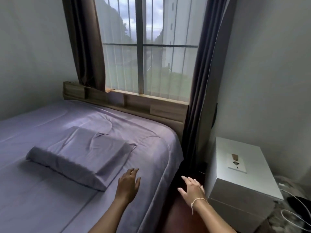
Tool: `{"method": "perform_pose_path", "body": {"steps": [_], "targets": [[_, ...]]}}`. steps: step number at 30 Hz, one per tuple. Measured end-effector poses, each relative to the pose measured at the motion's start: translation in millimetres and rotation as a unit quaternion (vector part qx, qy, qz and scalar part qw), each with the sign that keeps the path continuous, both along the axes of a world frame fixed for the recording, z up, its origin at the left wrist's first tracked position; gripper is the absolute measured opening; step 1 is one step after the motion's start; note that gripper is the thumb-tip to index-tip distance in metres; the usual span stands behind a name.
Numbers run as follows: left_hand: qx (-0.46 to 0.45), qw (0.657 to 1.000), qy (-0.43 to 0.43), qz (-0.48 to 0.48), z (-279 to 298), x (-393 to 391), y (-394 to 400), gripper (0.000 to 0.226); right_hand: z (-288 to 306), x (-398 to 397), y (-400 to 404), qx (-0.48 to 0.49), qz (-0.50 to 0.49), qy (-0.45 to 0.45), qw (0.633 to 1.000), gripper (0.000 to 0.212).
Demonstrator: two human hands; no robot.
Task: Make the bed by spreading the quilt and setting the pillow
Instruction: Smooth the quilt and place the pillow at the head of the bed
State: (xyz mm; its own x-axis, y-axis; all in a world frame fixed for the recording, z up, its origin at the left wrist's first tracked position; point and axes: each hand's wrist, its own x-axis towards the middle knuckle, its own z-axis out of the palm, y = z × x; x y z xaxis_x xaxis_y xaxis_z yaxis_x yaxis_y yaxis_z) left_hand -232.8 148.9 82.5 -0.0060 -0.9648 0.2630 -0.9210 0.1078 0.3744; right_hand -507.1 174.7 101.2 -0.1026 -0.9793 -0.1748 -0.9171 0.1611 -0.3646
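A lilac quilt (138, 132) lies spread flat over the bed, draping over its right edge. A lilac pillow (80, 155) rests on top of the quilt, angled, some way down from the headboard. My left hand (128, 184) hovers just right of the pillow's near corner, fingers apart, palm down over the quilt, holding nothing. My right hand (191, 188), with a thin bracelet on the wrist, is out past the bed's right edge above the dark gap, fingers spread and empty.
A wooden headboard (134, 103) with shelf niches runs below a barred window (148, 47) with dark curtains. A white box-like bedside stand (240, 175) sits close on the right, with cables (292, 214) on the floor beside it. Walls close in on the left.
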Motion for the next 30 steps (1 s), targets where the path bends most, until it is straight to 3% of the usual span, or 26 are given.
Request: {"method": "perform_pose_path", "body": {"steps": [5,12,19,30], "targets": [[0.025,0.998,0.003,0.06,-3,-40,-88,0.035,7,-57,-123,-0.004,0.04,0.005,0.999,0.062],[0.056,0.992,0.021,0.112,-34,-55,-182,0.035,-16,-71,-267,0.026,0.105,0.003,0.994,0.062],[0.096,0.976,0.063,0.185,-63,-55,-326,0.041,-46,-68,-431,0.035,0.144,0.013,0.989,0.06],[0.109,0.978,0.048,0.168,-71,-95,-525,0.038,-68,-70,-633,0.071,0.216,0.025,0.974,0.062]]}}
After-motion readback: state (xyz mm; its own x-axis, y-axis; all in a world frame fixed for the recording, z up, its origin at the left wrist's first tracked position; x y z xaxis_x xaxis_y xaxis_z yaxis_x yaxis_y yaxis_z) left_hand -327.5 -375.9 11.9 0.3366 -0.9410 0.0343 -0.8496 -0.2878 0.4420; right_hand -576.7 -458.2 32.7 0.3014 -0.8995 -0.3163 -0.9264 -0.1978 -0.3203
